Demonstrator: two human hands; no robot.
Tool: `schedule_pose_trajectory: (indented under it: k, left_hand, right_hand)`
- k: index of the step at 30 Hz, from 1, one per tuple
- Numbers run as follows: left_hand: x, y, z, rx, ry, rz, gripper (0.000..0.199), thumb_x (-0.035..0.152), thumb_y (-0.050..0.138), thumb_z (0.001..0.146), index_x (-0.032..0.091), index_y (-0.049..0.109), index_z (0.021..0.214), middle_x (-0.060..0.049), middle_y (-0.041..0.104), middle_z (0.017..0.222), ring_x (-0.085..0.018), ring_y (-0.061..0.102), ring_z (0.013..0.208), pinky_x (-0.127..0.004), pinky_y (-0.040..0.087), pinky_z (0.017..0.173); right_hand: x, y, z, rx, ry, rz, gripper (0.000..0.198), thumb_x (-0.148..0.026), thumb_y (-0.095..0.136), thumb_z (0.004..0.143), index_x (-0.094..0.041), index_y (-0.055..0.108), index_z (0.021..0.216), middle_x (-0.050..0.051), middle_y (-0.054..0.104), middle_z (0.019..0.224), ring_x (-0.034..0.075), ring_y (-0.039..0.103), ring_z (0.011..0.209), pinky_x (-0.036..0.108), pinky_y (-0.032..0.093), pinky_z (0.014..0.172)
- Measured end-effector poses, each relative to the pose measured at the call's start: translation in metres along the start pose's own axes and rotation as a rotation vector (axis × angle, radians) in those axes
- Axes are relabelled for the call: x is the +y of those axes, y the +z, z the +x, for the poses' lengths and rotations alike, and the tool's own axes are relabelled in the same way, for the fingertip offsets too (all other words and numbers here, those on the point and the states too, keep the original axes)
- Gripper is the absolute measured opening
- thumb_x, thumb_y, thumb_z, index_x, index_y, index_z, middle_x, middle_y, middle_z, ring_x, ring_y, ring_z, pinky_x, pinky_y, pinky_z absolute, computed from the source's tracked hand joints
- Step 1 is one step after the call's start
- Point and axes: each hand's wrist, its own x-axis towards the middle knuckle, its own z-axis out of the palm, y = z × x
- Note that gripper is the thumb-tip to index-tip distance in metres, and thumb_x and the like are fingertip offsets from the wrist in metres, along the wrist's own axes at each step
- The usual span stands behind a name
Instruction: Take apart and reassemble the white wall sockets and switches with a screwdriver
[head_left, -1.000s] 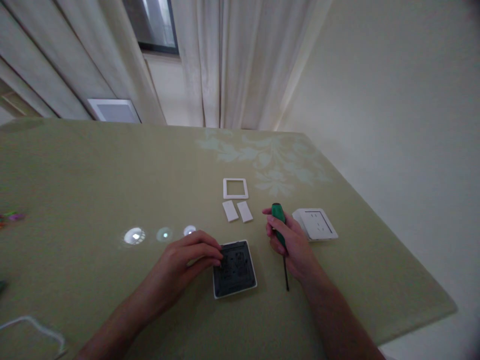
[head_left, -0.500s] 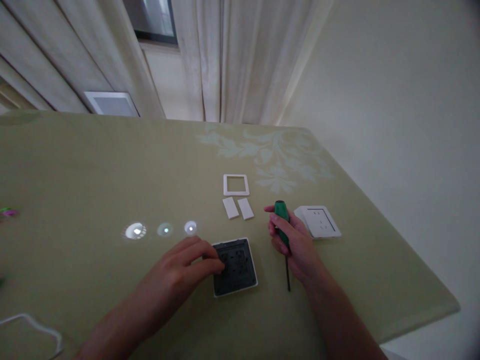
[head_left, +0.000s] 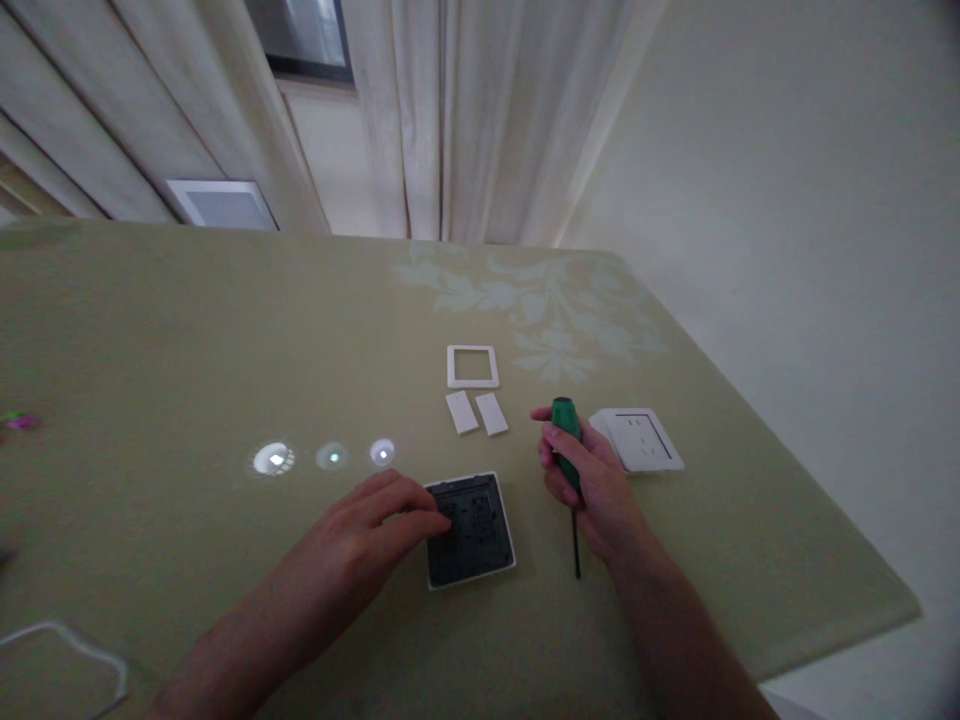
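My right hand [head_left: 585,470] is wrapped round the green handle of a screwdriver [head_left: 566,445], whose dark shaft points down toward me. In front of me lies a square wall switch [head_left: 472,545], its black inner side facing up within a white rim. Bent over its left part is my left hand [head_left: 386,520], thumb and fingertips drawn together against the black face. Whatever those fingertips may hold is hidden. Beyond the switch are two white rocker plates [head_left: 477,413] and a white square frame [head_left: 472,383].
A white wall socket [head_left: 641,440] rests on the table just right of my right hand. At the lower left runs a white cable [head_left: 82,648]. Small coloured bits [head_left: 19,422] lie at the far left. Curtains [head_left: 517,120] hang behind the table [head_left: 225,330], and a wall borders its right side.
Both hands keep almost the same place, and the screwdriver stays in my right hand. The whole view has shifted very slightly.
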Motion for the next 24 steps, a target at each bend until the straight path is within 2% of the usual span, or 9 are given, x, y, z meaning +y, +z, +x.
schedule_pose_trajectory:
  k: [3,6,11,17,24]
  left_hand:
    - [0.0,0.0,0.001,-0.006,0.042,0.0,0.039,0.0,0.045,0.108,0.024,0.072,0.123,-0.007,0.075,0.114,-0.02,0.071,0.102,-0.031,0.06,0.086]
    - [0.003,-0.003,0.003,-0.031,0.076,0.027,0.031,0.005,0.046,0.111,0.021,0.07,0.123,-0.008,0.076,0.113,-0.022,0.07,0.101,-0.034,0.06,0.084]
    - [0.007,-0.006,0.003,-0.044,0.086,0.041,0.028,0.006,0.045,0.112,0.02,0.07,0.118,-0.008,0.075,0.112,-0.023,0.069,0.1,-0.034,0.058,0.083]
    - [0.005,-0.001,0.001,-0.07,0.037,0.025,0.028,0.005,0.048,0.11,0.022,0.068,0.12,-0.007,0.074,0.113,-0.022,0.068,0.101,-0.033,0.057,0.085]
    - [0.006,0.004,0.006,-0.061,-0.055,-0.083,0.015,0.012,0.059,0.107,0.023,0.069,0.109,-0.004,0.072,0.104,-0.019,0.069,0.094,-0.03,0.057,0.081]
  right_hand:
    - [0.0,0.001,0.0,0.0,-0.003,0.006,0.044,-0.05,0.087,0.081,-0.02,0.073,0.111,-0.007,0.059,0.069,0.001,0.031,0.04,0.019,0.017,0.039]
    - [-0.001,0.001,-0.001,-0.003,-0.005,0.01,0.043,-0.05,0.087,0.082,-0.02,0.073,0.11,-0.008,0.059,0.069,0.001,0.031,0.04,0.018,0.018,0.039]
    - [-0.001,0.001,-0.001,0.001,-0.006,0.024,0.043,-0.049,0.088,0.081,-0.02,0.074,0.11,-0.008,0.06,0.07,0.001,0.031,0.04,0.018,0.018,0.038]
    - [0.001,0.0,0.0,0.002,-0.012,0.018,0.043,-0.049,0.087,0.082,-0.02,0.074,0.111,-0.008,0.06,0.069,0.0,0.031,0.04,0.017,0.018,0.038]
    - [0.0,0.0,-0.001,0.003,-0.02,0.019,0.042,-0.048,0.087,0.082,-0.02,0.073,0.11,-0.008,0.059,0.07,0.0,0.031,0.04,0.017,0.018,0.039]
